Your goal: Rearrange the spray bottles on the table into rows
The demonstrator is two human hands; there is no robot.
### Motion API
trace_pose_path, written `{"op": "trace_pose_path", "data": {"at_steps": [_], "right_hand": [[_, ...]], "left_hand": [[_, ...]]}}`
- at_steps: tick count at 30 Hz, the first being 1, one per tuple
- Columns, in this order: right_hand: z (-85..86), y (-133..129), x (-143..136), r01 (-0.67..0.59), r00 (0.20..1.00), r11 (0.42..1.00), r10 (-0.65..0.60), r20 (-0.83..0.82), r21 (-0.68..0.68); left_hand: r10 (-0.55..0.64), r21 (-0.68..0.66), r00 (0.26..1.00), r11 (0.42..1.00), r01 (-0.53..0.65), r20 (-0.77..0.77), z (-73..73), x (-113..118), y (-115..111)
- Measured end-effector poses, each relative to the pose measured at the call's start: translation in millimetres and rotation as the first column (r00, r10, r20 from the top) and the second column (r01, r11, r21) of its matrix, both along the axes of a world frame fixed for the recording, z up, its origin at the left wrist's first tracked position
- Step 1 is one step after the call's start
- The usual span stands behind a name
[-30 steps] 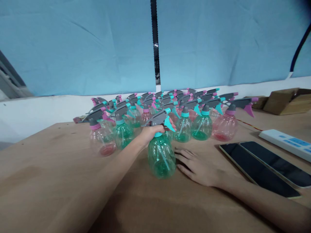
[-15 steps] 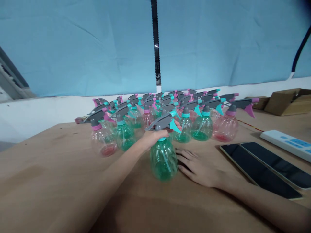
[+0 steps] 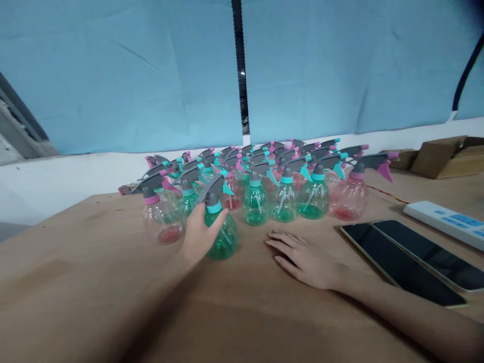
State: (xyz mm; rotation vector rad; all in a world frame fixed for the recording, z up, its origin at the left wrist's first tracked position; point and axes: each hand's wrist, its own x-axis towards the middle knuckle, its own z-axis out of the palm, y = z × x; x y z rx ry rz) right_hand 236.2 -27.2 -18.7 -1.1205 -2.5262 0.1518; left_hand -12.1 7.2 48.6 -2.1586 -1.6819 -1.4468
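My left hand [image 3: 200, 236] is closed round a green spray bottle [image 3: 225, 244] just below its turquoise collar, the thumb across the near side and the other fingers mostly hidden. The bottle leans a little, its grey spray head pointing up and to the right. Directly behind it is another green spray bottle [image 3: 189, 202], partly covered. To its left a pink spray bottle [image 3: 163, 224] stands upright, and to its right a small green spray bottle [image 3: 254, 204]. My right hand [image 3: 304, 259] lies palm down on the wooden table, fingers stretched out, holding nothing.
Several more green and pink spray bottles stand in close rows toward the wall, a pink one [image 3: 348, 199] at the right end. Two dark phones [image 3: 401, 264] lie to the right, near a white power strip [image 3: 446, 218]. Cardboard boxes [image 3: 446, 159] sit at the back right.
My left hand has moved the green spray bottle left and farther from me, beside the front row, and it now leans. My right hand stays flat on the table.
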Motion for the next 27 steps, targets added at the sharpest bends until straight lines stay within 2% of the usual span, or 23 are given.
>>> {"op": "trace_pose_path", "data": {"at_steps": [3, 6, 8, 14, 21, 25, 27], "right_hand": [[-1.5, 1, 0, -0.003, 1.000, 1.000, 0.003, -0.007, -0.010], [-2.8, 2, 1, -0.002, 1.000, 1.000, 0.002, -0.005, -0.014], [-2.8, 2, 1, 0.001, 1.000, 1.000, -0.001, -0.002, -0.013], [-0.2, 1, 1, -0.001, 1.000, 1.000, 0.001, 0.021, -0.006], [0.1, 1, 1, -0.007, 1.000, 1.000, 0.007, 0.011, 0.002], [-1.6, 2, 2, -0.011, 1.000, 1.000, 0.011, -0.005, -0.001], [-1.6, 1, 2, -0.013, 1.000, 1.000, 0.013, -0.018, 0.001]], "left_hand": [[-0.021, 0.113, 0.992, 0.993, 0.036, -0.128, -21.4, -9, 10], [-0.073, 0.089, 0.961, 0.991, 0.100, -0.268, -37.5, -10, 13], [-0.096, 0.065, 0.942, 0.990, 0.123, -0.322, -43.1, -9, 12], [-0.138, 0.021, 0.917, 0.987, 0.158, -0.374, -47.1, -9, 15], [-0.124, -0.024, 0.891, 0.992, 0.127, -0.437, -49.4, -10, 16], [-0.178, -0.011, 0.846, 0.980, 0.200, -0.502, -48.1, -1, 2], [-0.260, -0.071, 0.795, 0.962, 0.265, -0.548, -47.0, 5, -7]]}}
